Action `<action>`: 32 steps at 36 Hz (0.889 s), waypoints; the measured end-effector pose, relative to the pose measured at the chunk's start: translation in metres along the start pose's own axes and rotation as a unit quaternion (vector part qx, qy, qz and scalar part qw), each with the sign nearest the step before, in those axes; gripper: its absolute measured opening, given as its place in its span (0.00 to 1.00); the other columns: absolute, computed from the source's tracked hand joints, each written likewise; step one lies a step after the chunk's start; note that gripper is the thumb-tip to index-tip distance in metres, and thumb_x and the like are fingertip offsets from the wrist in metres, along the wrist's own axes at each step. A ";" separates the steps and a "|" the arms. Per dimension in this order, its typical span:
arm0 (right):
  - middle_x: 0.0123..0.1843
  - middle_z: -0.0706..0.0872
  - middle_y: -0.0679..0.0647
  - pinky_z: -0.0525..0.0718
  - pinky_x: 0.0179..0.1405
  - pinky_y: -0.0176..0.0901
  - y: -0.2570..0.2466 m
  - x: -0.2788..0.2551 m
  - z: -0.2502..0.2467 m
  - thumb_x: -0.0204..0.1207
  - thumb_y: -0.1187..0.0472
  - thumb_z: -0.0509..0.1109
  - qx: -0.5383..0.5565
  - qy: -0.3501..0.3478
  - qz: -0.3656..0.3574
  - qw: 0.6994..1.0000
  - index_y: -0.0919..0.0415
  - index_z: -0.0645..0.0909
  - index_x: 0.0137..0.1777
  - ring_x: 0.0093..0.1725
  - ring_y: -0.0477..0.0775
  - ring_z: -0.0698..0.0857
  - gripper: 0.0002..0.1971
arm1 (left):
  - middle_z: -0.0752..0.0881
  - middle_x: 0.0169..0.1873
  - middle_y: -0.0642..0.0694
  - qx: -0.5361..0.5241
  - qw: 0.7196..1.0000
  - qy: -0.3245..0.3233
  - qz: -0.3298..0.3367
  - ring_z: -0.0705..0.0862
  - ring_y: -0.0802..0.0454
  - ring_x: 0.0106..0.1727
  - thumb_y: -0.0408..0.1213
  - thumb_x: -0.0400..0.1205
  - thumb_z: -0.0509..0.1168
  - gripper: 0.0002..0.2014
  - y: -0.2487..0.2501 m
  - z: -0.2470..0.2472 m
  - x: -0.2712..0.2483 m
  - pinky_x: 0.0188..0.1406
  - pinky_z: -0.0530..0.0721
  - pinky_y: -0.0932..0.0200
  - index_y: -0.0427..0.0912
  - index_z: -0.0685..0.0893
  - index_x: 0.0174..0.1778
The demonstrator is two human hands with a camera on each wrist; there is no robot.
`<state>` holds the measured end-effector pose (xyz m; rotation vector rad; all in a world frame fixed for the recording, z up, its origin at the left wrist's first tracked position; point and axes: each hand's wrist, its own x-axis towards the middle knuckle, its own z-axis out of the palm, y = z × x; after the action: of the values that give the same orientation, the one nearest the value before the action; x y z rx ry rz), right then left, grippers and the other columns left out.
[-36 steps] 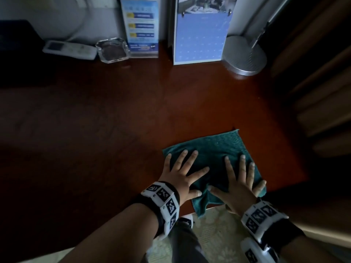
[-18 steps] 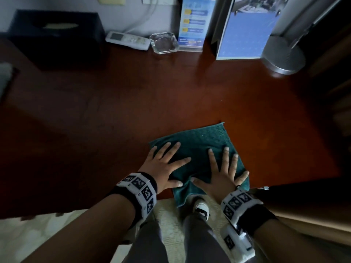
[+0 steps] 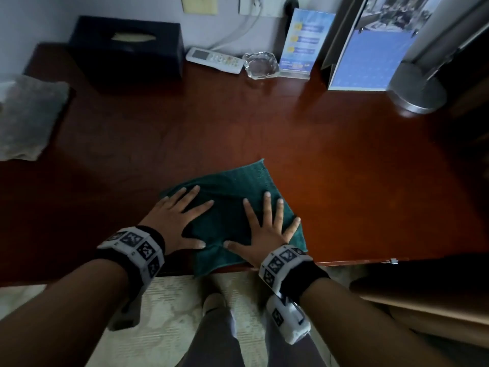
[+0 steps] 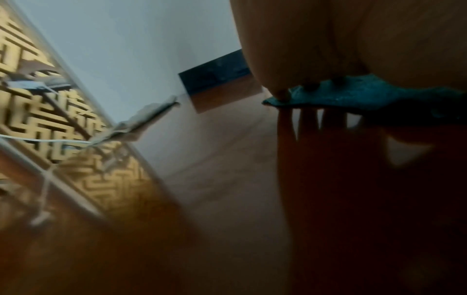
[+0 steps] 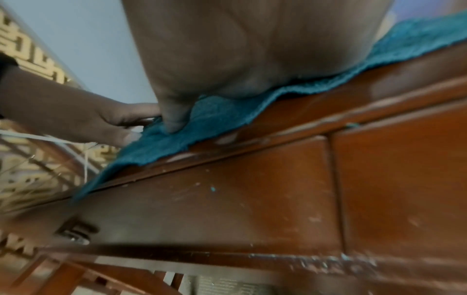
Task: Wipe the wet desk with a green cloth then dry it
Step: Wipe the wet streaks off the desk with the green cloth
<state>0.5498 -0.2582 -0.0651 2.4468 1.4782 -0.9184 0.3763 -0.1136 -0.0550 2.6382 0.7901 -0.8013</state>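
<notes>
A dark green cloth (image 3: 232, 205) lies flat on the reddish-brown desk (image 3: 304, 144), its near corner hanging over the front edge. My left hand (image 3: 177, 218) presses the cloth's left part with fingers spread and straight. My right hand (image 3: 264, 229) presses the right part the same way, thumb pointing left. The right wrist view shows the cloth (image 5: 222, 117) draped over the desk's front edge (image 5: 278, 135), under my right palm (image 5: 252, 49). In the left wrist view the cloth (image 4: 366, 93) shows beneath my left hand (image 4: 353, 40).
Along the back wall stand a dark tissue box (image 3: 127, 51), a white remote (image 3: 214, 59), a glass ashtray (image 3: 260, 65), a blue sign holder (image 3: 301, 43), a calendar (image 3: 370, 59) and a lamp base (image 3: 418, 88). A grey cloth (image 3: 29, 115) lies at the far left.
Both hands have slid the green cloth leftward along the desk's front edge, staying flat on it. The head view swung left, bringing the tissue box and grey cloth into sight.
</notes>
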 end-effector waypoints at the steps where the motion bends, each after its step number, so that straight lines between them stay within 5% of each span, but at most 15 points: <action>1: 0.76 0.13 0.48 0.22 0.63 0.80 -0.004 0.002 -0.001 0.65 0.19 0.55 -0.005 0.000 -0.011 1.000 0.33 0.26 0.78 0.74 0.61 0.16 0.51 | 0.26 0.79 0.52 0.001 1.000 -0.006 -0.007 0.33 0.47 0.82 0.71 0.75 0.55 0.45 -0.007 0.000 -0.003 0.80 0.45 0.45 0.68 0.28 0.74; 5: 0.79 0.18 0.51 0.26 0.68 0.79 -0.021 0.002 -0.008 0.69 0.23 0.57 -0.018 0.014 -0.033 0.999 0.36 0.31 0.81 0.78 0.62 0.21 0.49 | 0.29 0.80 0.53 -0.023 0.999 -0.024 -0.023 0.35 0.49 0.82 0.71 0.73 0.59 0.48 -0.025 -0.002 -0.011 0.81 0.50 0.44 0.66 0.32 0.78; 7: 0.84 0.28 0.54 0.34 0.73 0.76 -0.033 -0.005 -0.008 0.73 0.29 0.60 -0.010 0.048 -0.059 0.997 0.43 0.41 0.84 0.82 0.62 0.31 0.46 | 0.35 0.82 0.54 -0.068 0.997 -0.007 -0.036 0.41 0.49 0.83 0.67 0.75 0.61 0.45 -0.027 -0.005 -0.017 0.80 0.54 0.46 0.64 0.41 0.81; 9: 0.84 0.55 0.61 0.58 0.74 0.71 -0.050 -0.017 -0.005 0.70 0.35 0.67 0.005 0.094 -0.118 0.989 0.50 0.66 0.79 0.81 0.66 0.57 0.39 | 0.51 0.82 0.52 -0.141 0.984 0.075 -0.073 0.53 0.47 0.81 0.59 0.79 0.62 0.34 -0.031 -0.007 -0.024 0.78 0.61 0.49 0.57 0.58 0.81; 11: 0.67 0.78 0.60 0.80 0.55 0.60 -0.063 -0.028 0.000 0.61 0.38 0.72 0.030 0.090 -0.167 0.981 0.53 0.81 0.62 0.62 0.66 0.79 0.31 | 0.65 0.77 0.47 -0.187 0.961 0.161 -0.127 0.64 0.43 0.75 0.51 0.83 0.60 0.24 -0.036 -0.007 -0.027 0.72 0.69 0.48 0.49 0.71 0.75; 13: 0.62 0.78 0.59 0.80 0.51 0.55 -0.076 -0.033 0.006 0.65 0.40 0.73 0.011 0.077 -0.199 0.977 0.56 0.79 0.63 0.57 0.64 0.79 0.29 | 0.68 0.73 0.42 -0.210 0.946 0.177 -0.173 0.68 0.40 0.71 0.46 0.84 0.60 0.21 -0.041 -0.006 -0.028 0.67 0.74 0.45 0.45 0.73 0.72; 17: 0.69 0.68 0.58 0.73 0.63 0.57 -0.089 -0.034 0.010 0.72 0.39 0.70 -0.006 0.052 -0.191 0.980 0.58 0.69 0.73 0.65 0.63 0.68 0.35 | 0.69 0.69 0.39 -0.227 0.934 0.174 -0.214 0.69 0.39 0.69 0.42 0.84 0.62 0.21 -0.048 -0.005 -0.026 0.65 0.76 0.45 0.42 0.71 0.72; 24: 0.57 0.77 0.60 0.81 0.40 0.54 -0.102 -0.030 0.024 0.61 0.46 0.78 0.024 0.051 -0.203 0.977 0.57 0.73 0.64 0.49 0.66 0.79 0.33 | 0.76 0.58 0.39 -0.231 0.932 0.165 -0.225 0.75 0.39 0.60 0.41 0.84 0.63 0.11 -0.048 -0.006 -0.020 0.56 0.78 0.47 0.40 0.75 0.58; 28: 0.63 0.72 0.60 0.78 0.46 0.53 -0.106 -0.034 0.022 0.64 0.48 0.78 0.003 0.047 -0.193 0.980 0.54 0.67 0.69 0.56 0.65 0.75 0.36 | 0.76 0.54 0.40 -0.259 0.927 0.169 -0.214 0.76 0.40 0.56 0.41 0.85 0.60 0.07 -0.047 -0.007 -0.021 0.53 0.78 0.47 0.41 0.75 0.53; 32: 0.40 0.77 0.51 0.71 0.23 0.38 -0.110 -0.035 0.029 0.38 0.49 0.84 -0.056 0.065 -0.173 0.981 0.51 0.69 0.46 0.34 0.53 0.79 0.36 | 0.77 0.48 0.41 -0.299 0.913 0.157 -0.231 0.76 0.42 0.48 0.38 0.85 0.59 0.06 -0.053 -0.009 -0.030 0.46 0.77 0.49 0.43 0.70 0.45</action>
<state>0.4332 -0.2412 -0.0483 2.2473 1.9870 -0.7125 0.3291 -0.0795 -0.0353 2.0574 1.5037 -0.1595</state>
